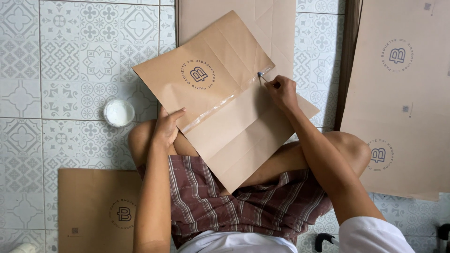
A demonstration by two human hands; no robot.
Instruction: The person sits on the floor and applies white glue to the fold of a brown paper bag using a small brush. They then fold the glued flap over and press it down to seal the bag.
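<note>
One brush point(262, 77), handle mostly hidden

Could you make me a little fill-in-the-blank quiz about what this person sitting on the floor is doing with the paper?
1. The right hand holds a small ____ against the brown paper sheet.
2. The left hand steadies the sheet's ____ edge.
3. A small round cup of ____ liquid stands on the tiled floor.
4. A shiny wet strip runs across the sheet, which rests on the person's ____.

Missing words: brush; left; white; legs
</note>
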